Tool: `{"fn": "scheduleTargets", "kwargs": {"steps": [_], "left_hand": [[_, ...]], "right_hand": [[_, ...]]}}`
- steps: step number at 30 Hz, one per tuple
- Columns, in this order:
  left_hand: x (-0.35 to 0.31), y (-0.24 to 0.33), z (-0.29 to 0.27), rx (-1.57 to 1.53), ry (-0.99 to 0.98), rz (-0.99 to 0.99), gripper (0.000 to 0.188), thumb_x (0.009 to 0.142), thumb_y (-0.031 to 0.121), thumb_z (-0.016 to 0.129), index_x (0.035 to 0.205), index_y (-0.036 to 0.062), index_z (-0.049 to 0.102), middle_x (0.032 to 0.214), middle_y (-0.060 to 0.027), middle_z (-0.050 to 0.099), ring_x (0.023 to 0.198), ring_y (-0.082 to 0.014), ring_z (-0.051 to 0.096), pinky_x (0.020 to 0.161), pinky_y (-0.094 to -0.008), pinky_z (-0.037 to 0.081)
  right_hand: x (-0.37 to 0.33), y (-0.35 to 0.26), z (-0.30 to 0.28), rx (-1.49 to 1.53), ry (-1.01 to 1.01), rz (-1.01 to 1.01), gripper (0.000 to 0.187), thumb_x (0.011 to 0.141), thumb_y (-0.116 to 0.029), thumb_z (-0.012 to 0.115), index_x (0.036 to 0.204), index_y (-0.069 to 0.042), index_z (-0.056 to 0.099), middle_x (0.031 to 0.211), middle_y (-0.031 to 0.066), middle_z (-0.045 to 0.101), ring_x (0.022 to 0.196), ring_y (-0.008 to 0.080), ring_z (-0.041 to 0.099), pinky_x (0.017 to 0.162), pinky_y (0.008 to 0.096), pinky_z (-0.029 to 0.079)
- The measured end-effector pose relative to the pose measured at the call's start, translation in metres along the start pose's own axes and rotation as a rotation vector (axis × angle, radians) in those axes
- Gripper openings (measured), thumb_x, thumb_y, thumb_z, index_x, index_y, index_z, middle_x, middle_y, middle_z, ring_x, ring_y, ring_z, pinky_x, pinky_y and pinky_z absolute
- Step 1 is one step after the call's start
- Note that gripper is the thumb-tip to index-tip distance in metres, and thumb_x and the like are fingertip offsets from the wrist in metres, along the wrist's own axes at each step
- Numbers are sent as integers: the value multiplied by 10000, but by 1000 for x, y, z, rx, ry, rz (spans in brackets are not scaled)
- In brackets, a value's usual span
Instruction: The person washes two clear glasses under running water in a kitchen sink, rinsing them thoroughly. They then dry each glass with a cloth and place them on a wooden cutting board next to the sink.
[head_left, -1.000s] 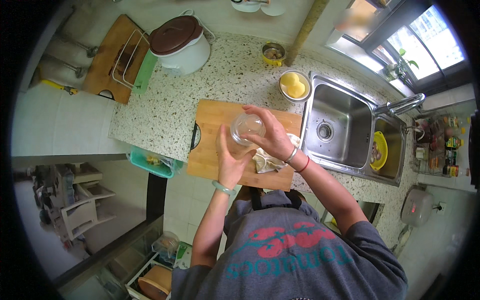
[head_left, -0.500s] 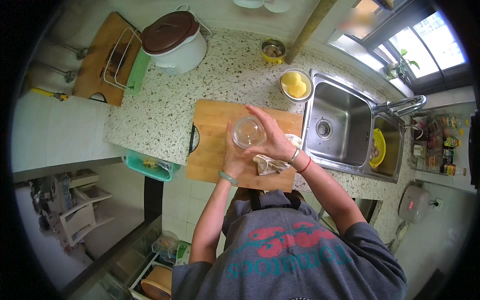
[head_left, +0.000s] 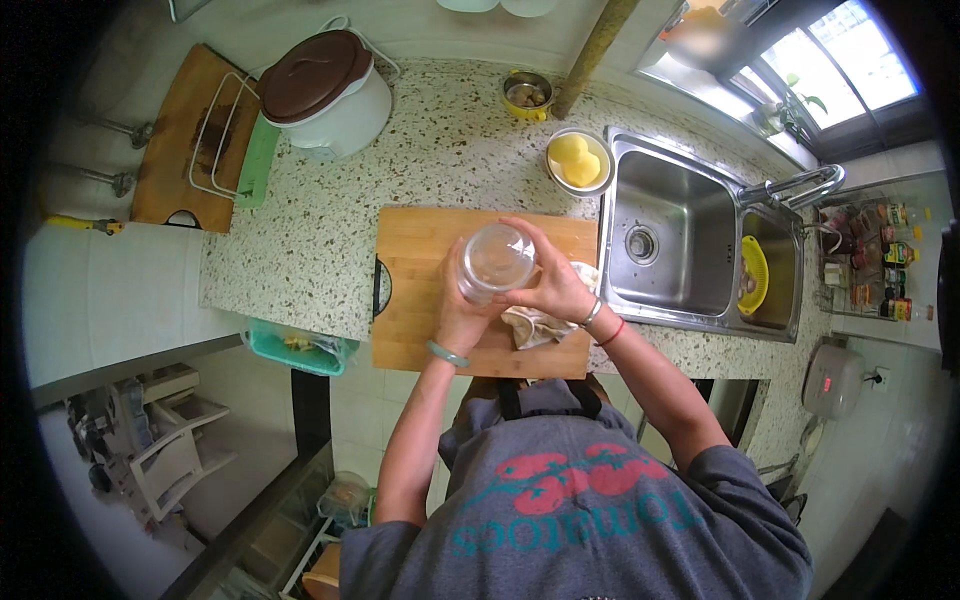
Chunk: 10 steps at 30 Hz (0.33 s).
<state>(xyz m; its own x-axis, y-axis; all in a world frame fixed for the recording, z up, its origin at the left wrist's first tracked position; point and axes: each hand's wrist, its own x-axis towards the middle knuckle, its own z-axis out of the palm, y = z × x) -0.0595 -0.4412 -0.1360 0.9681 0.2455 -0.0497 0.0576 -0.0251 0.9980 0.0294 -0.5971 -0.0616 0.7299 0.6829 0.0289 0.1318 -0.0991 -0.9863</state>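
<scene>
A clear glass jar [head_left: 498, 257] is held between both hands above the wooden cutting board [head_left: 415, 340]. My left hand [head_left: 462, 308] is closed around the jar's left side and lower edge. My right hand [head_left: 556, 285] wraps the opposite side, its fingers reaching along the far rim and its thumb along the near edge. On the board, beside my right wrist, lies a crumpled whitish cloth [head_left: 537, 329], partly covered by that hand. Nothing can be made out inside the jar.
A bowl of peeled yellow pieces [head_left: 577, 160] stands beyond the board, near the steel sink [head_left: 668, 215]. Farther back is a small yellow pot [head_left: 527, 95]. A white cooker with a brown lid [head_left: 325, 100] sits at the back left. A yellow strainer [head_left: 754, 275] rests in the side basin.
My right hand's fingers, spread wider before, have closed in around the jar. The jar has tilted a little, and the view has shifted slightly.
</scene>
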Motion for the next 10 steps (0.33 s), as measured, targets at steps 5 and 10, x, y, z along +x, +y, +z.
{"fn": "scheduleTargets", "kwargs": {"steps": [5,10], "left_hand": [[-20,82,-7,-345,-88,-49,958,755,318,780,1482,110,190,1432,-100,348,1345,-246,353,1068,-417,376],[-25,69,13,-999,-236,-262,904,864,642,514,1521,184,94,1555,-64,147,1399,-261,264,1119,-501,276]], "right_hand": [[-18,-55,-26,104,61,22,970,644,-221,876,1412,-43,312,1341,113,466,1272,207,444,1071,370,375],[-40,-73,-52,201,13,-1,1019,633,-255,894,1423,-33,290,1349,95,453,1278,190,428,1099,357,324]]}}
